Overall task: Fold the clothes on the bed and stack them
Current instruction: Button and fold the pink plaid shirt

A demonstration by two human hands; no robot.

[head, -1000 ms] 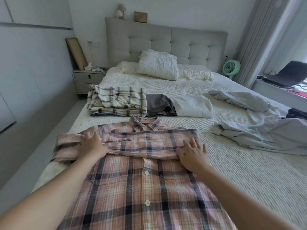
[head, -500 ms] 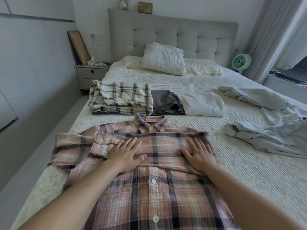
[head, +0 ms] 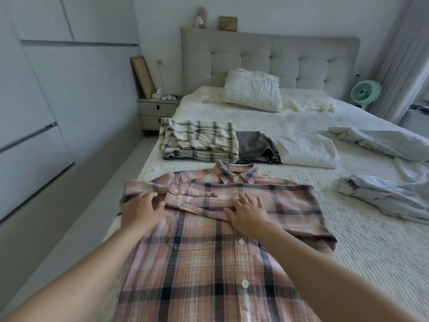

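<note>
A pink plaid shirt lies buttoned side up on the near part of the bed, collar pointing away from me. One sleeve is folded across its chest. My left hand rests on the shirt's left shoulder at the sleeve fold, fingers spread and slightly bent. My right hand presses flat on the folded sleeve near the button line. Beyond the collar sit a folded cream plaid garment, a grey garment and a folded white one. Crumpled light blue clothes lie to the right.
Another pale blue garment lies farther back on the right. Pillows lean against the padded headboard. A nightstand stands left of the bed, and a green fan at the far right. The bed's left edge drops to the floor.
My left hand has slid from the middle of the chest out to the left shoulder. My right hand has shifted left toward the button line. The camera view has moved a little.
</note>
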